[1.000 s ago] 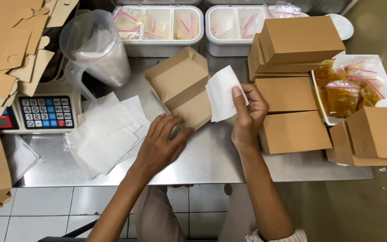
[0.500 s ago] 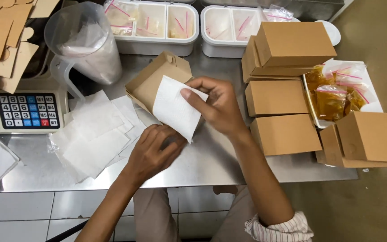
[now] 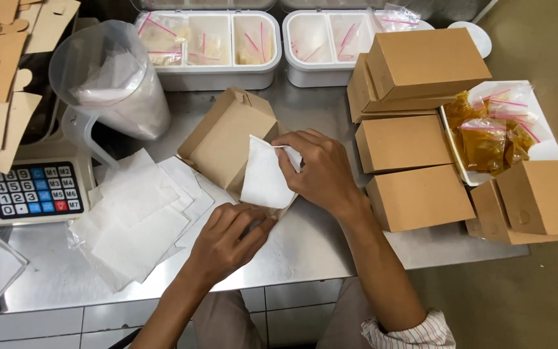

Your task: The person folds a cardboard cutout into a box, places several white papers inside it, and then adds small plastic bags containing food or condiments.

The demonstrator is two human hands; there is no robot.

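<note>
Right hand [image 3: 321, 171] grip on paper sheet [image 3: 263, 176]

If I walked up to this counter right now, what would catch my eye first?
Probably the two hands at the centre: the right hand pinches a white paper sheet over an open brown cardboard box, which the left hand touches at its near edge. To the right stand stacked closed brown cardboard boxes beside a white tray of orange sauce bags. On the left lies a loose pile of white paper sheets.
</note>
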